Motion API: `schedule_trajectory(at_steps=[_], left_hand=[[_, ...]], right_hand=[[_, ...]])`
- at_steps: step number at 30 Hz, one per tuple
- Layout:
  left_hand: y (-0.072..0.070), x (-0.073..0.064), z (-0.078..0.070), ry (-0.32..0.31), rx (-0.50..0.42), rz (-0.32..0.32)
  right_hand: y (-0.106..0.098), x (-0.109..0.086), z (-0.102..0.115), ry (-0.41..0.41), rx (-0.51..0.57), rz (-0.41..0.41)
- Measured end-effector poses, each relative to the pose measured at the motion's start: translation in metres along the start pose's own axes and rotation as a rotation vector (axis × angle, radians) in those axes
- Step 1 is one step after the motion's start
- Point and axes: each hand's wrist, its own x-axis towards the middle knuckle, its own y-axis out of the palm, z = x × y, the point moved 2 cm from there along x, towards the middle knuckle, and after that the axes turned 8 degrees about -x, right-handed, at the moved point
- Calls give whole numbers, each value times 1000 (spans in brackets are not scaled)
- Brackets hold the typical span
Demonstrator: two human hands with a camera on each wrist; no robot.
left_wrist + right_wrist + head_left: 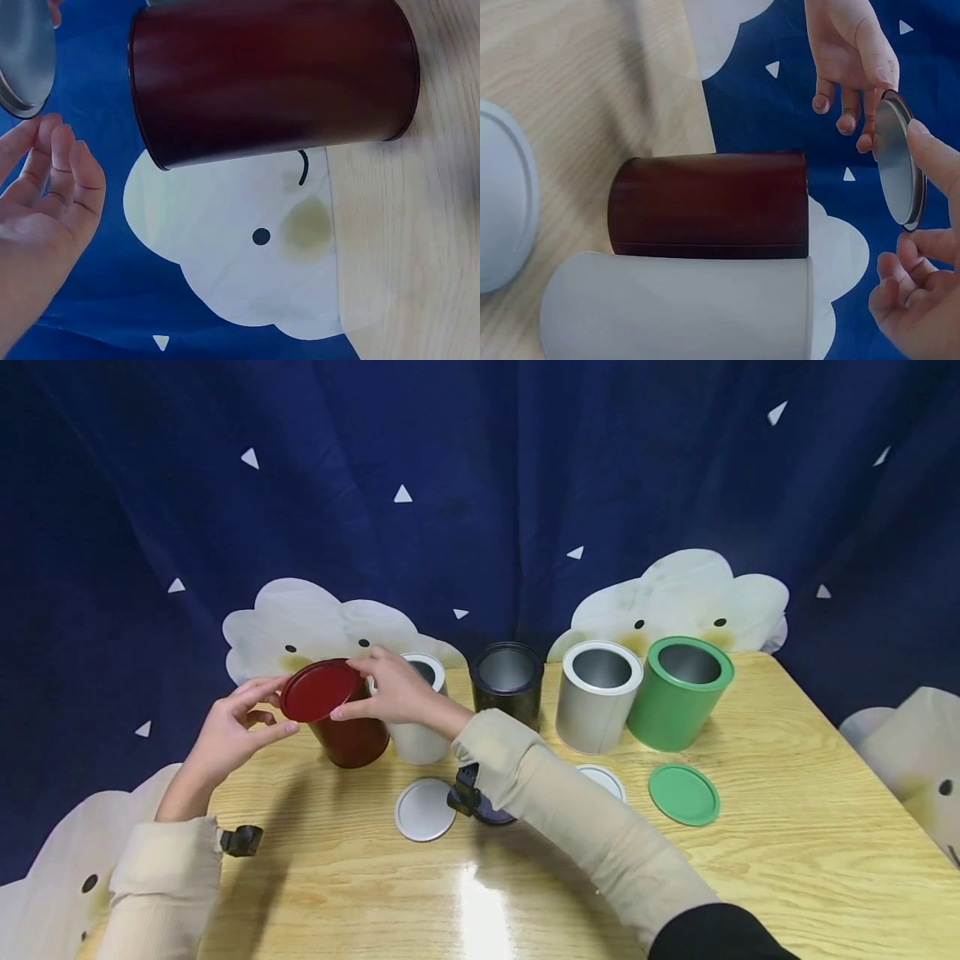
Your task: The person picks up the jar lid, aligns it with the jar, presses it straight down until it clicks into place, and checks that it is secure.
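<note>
Clearly, we held the round glossy red metal lid (319,692) pinched in our right hand (405,690), above and apart from the upright dark-red cylindrical metal can (349,742), while our left hand (234,727), fingers loosely bent and gripping nothing, hung at the lid's left edge

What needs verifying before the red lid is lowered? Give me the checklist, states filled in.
1. Red can upright on the table: ok.
2. Right hand pinching the red lid by its rim: ok.
3. Lid's silvery underside facing the can: ok.
4. Lid level: not ok; it looks tilted.
5. Left hand gripping firmly: cannot tell; it is at the lid's edge.
6. Red can empty: cannot tell; its inside is hidden.
</note>
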Motion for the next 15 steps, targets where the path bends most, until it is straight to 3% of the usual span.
schedule_trajectory(at_steps=[15], left_hand=[[-8,14,15,-82,-6,22]], right_hand=[[1,20,-3,10,-47,32]])
